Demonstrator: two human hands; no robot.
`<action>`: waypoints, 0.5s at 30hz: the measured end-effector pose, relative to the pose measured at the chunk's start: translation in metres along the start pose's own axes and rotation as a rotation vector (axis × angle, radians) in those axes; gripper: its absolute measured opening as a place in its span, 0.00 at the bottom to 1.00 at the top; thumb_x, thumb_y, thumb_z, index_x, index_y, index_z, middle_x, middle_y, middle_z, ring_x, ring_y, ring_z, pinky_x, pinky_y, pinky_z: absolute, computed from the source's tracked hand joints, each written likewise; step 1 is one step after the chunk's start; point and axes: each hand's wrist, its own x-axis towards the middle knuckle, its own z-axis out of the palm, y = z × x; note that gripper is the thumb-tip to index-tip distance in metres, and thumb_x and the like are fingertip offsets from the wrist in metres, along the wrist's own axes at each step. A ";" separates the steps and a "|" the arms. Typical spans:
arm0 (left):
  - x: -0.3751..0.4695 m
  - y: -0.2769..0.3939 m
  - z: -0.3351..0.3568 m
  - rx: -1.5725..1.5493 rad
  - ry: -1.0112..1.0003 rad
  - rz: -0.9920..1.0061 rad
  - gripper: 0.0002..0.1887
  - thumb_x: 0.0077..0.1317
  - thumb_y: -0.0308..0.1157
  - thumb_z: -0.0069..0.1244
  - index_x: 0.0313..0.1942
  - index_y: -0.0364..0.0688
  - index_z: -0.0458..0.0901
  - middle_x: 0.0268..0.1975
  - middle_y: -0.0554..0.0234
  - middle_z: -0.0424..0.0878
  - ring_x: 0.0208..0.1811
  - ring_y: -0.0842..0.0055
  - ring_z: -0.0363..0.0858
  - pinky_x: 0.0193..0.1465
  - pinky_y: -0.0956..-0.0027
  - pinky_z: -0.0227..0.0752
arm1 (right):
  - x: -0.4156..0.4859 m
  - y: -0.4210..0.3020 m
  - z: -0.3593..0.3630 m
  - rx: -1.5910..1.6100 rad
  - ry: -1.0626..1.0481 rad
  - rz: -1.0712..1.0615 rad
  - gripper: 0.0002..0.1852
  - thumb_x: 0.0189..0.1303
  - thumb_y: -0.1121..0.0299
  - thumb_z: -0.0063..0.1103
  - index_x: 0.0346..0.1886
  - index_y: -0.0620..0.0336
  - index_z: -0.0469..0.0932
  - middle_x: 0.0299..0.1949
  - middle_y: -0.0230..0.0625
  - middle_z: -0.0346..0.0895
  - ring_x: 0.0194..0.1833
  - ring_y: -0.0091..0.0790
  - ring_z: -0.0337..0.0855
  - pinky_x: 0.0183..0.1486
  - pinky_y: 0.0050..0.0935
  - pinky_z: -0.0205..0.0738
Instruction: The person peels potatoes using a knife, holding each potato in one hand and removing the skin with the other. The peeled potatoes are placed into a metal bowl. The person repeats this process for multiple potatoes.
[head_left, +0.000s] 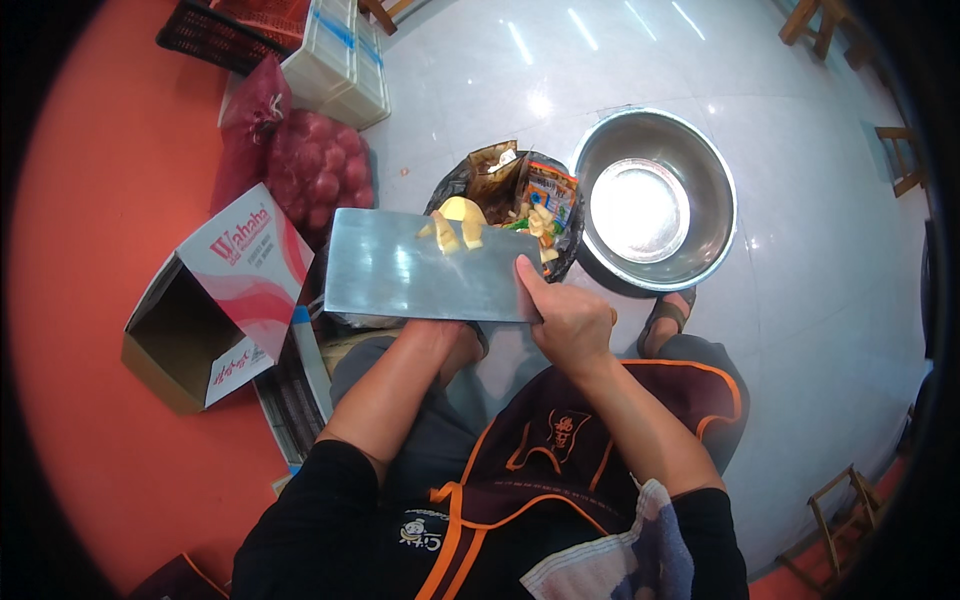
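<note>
My right hand (574, 319) grips the handle of a broad steel cleaver (420, 270), thumb on the blade's near corner. The blade lies flat to my view, stretching leftward. Strips of pale yellow peel (446, 234) cling near its far edge. Just beyond that edge shows the rounded top of a yellow peeled vegetable (461, 208); its kind is unclear. My left wrist (442, 331) passes under the blade, which hides my left hand. Below the cleaver stands a black-bagged bin (450, 180) holding food wrappers (551, 191) and peel scraps (541, 221).
A large steel basin (709, 202) stands on the floor at right, beside my foot. On the left are an open Wahaha carton (247, 262), red mesh sacks (319, 165) of round produce and white crates (337, 67). Wooden stools (814, 26) line the right side.
</note>
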 end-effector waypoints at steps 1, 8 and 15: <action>-0.002 0.001 -0.003 -0.035 -0.075 -0.042 0.27 0.80 0.52 0.52 0.62 0.37 0.79 0.54 0.50 0.87 0.53 0.63 0.88 0.58 0.58 0.85 | 0.000 0.000 -0.001 -0.001 -0.016 0.002 0.25 0.58 0.73 0.70 0.62 0.51 0.87 0.18 0.32 0.75 0.20 0.37 0.80 0.24 0.38 0.73; -0.003 0.001 -0.022 -0.062 -0.237 -0.048 0.23 0.84 0.49 0.43 0.67 0.44 0.77 0.65 0.55 0.83 0.64 0.64 0.84 0.67 0.54 0.81 | 0.006 0.003 -0.005 0.082 0.071 0.092 0.30 0.52 0.77 0.72 0.63 0.51 0.88 0.24 0.38 0.82 0.24 0.41 0.84 0.26 0.42 0.73; 0.009 0.004 -0.037 -0.138 -0.496 -0.185 0.28 0.83 0.55 0.44 0.69 0.43 0.75 0.64 0.57 0.83 0.67 0.62 0.82 0.74 0.54 0.76 | 0.007 0.003 -0.008 0.104 0.076 0.113 0.25 0.56 0.75 0.72 0.60 0.50 0.89 0.22 0.36 0.82 0.24 0.38 0.85 0.28 0.38 0.77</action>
